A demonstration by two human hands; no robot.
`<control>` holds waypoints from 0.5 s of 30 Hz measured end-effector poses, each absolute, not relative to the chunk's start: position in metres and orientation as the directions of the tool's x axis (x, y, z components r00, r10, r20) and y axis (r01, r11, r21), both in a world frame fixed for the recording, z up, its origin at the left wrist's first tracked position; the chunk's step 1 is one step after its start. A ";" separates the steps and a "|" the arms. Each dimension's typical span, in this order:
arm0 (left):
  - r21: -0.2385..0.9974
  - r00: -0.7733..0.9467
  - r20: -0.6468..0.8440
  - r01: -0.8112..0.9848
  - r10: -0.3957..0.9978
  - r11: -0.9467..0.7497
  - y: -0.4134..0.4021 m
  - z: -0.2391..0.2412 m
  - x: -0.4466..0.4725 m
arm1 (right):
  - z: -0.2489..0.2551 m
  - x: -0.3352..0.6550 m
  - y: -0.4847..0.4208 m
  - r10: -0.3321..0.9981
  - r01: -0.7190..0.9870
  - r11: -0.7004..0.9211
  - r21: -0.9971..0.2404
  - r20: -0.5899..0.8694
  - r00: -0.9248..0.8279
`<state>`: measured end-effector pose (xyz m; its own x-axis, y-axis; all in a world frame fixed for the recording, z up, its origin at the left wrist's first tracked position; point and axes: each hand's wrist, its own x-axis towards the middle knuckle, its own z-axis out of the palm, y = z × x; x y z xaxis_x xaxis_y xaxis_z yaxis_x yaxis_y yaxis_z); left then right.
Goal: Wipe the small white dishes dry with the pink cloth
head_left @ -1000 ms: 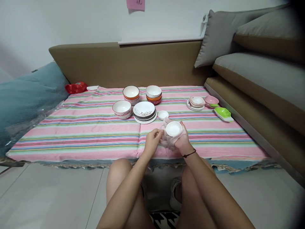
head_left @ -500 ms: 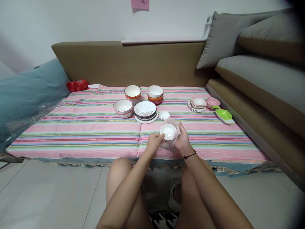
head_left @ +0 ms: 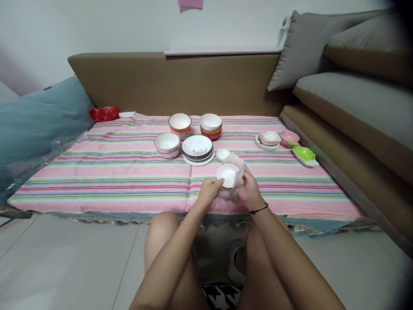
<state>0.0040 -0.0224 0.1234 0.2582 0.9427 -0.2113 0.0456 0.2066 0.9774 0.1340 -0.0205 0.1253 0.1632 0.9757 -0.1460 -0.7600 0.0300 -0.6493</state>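
A small white bowl (head_left: 227, 175) is held above the front part of the striped cloth. My left hand (head_left: 210, 190) is closed on the bowl's left rim, thumb on top. A thin whitish wipe or tissue (head_left: 235, 160) wraps around the bowl's right and far side. My right hand (head_left: 249, 186) is closed on that tissue and presses it against the bowl; some of its fingers are hidden behind it. Just beyond the bowl sits a short stack of small white dishes (head_left: 222, 154). Left of these stands a stack of plates (head_left: 197, 146), the top one flower-patterned.
Stacked bowls (head_left: 180, 122) and more bowls (head_left: 211, 122) stand farther back, with a red-rimmed bowl (head_left: 167, 142) at left. To the right are small dishes (head_left: 269, 137), a pink bowl (head_left: 289, 137) and a green leaf-shaped dish (head_left: 305, 155). Grey cushions (head_left: 351, 103) line the right side.
The bowl has tilted slightly toward me, and my right hand's fingers have curled further around the tissue. Both hands stay in nearly the same place. The view has shifted a little.
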 end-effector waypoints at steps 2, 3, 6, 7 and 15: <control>0.982 0.264 -0.189 0.060 0.946 0.179 -0.022 0.122 0.004 | 0.127 0.132 -0.022 0.974 -0.729 0.038 -0.683 -0.136 0.178; 0.984 0.261 -0.177 0.072 0.949 0.164 -0.022 0.122 0.003 | 0.128 0.131 -0.023 0.971 -0.703 0.038 -0.710 -0.140 0.193; 0.983 0.232 -0.158 0.126 0.960 0.132 -0.021 0.121 0.002 | 0.127 0.128 -0.025 0.959 -0.595 0.053 -0.802 -0.125 0.255; 0.981 0.226 -0.159 0.144 0.961 0.128 -0.021 0.122 0.001 | 0.126 0.127 -0.025 0.956 -0.571 0.059 -0.819 -0.117 0.268; 0.968 0.307 -0.243 0.136 0.920 0.210 -0.022 0.124 0.001 | 0.128 0.117 -0.029 0.950 -0.754 -0.186 -0.629 -0.311 0.025</control>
<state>0.0008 -0.0220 0.1243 0.3072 0.9201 -0.2429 0.1359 0.2102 0.9682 0.1167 -0.0287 0.1281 0.0248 0.9500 -0.3113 -0.7544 -0.1865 -0.6293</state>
